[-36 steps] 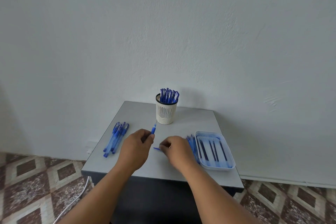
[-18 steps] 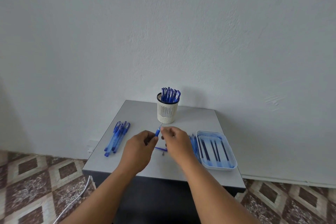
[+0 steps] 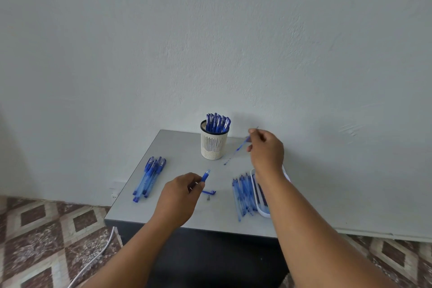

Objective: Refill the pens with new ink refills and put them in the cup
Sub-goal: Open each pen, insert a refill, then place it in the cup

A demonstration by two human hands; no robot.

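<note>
My left hand (image 3: 181,190) grips a blue pen barrel (image 3: 205,175), its open end pointing up and away. My right hand (image 3: 266,151) pinches a thin ink refill (image 3: 237,149) by its top end, raised to the right of the cup; the refill hangs slanted down to the left. A white slotted cup (image 3: 214,144) at the table's back holds several blue pens. A blue pen cap (image 3: 209,192) and a small metal tip (image 3: 208,198) lie on the table just right of my left hand.
A bundle of blue pens (image 3: 149,177) lies at the table's left. Several refills (image 3: 243,195) lie in a row beside a white tray (image 3: 263,210), partly hidden by my right forearm. The grey table (image 3: 177,147) stands against a white wall. A white cable (image 3: 93,262) runs over the tiled floor.
My right hand drew the refill out of the barrel and rose up and to the right. My left hand stayed low with the barrel. The camera tilted slightly.
</note>
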